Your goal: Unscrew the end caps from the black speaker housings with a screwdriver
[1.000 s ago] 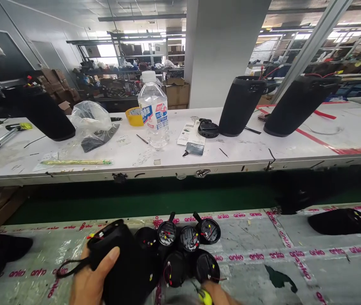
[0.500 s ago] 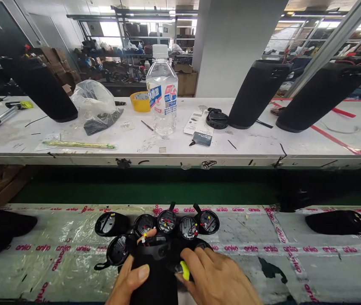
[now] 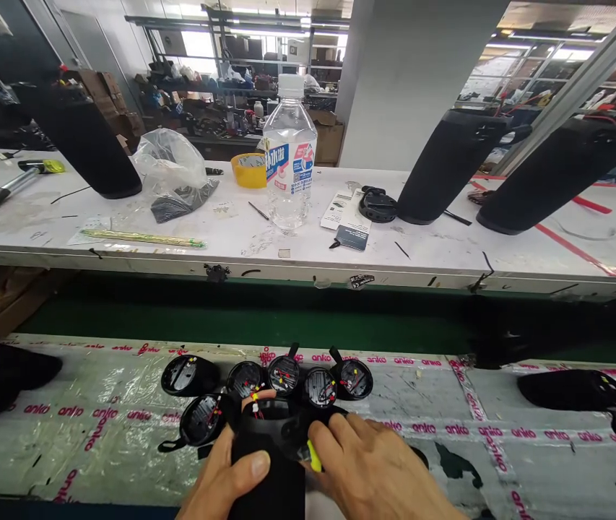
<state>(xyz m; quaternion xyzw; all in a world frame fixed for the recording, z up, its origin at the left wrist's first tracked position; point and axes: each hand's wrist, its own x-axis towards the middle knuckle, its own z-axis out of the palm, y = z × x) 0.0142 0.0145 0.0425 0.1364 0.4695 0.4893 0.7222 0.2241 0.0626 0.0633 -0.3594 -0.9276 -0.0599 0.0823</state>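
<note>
A black cylindrical case [image 3: 269, 477] stands at the bottom centre, its upper end open with small wires and connectors showing. My left hand [image 3: 232, 473] is wrapped round its left side, thumb on the front. At its right side, my right hand [image 3: 365, 462] is closed round a small yellow-handled tool [image 3: 314, 456], whose tip is near the case's upper edge. Just beyond are several round black parts with coloured connectors, among them one [image 3: 284, 374] in the middle and one [image 3: 199, 420] at the left.
A white shelf [image 3: 232, 253] runs across, bearing a water bottle [image 3: 290, 159], yellow tape [image 3: 249, 170], a plastic bag [image 3: 172, 166], a hammer [image 3: 9, 188] and black cylinders [image 3: 443, 173]. More black cases lie at the left [image 3: 9, 375] and right [image 3: 573, 390] of the lower bench.
The view has shifted a little. The case has tilted slightly and both hands have moved slightly with it; each keeps its hold.
</note>
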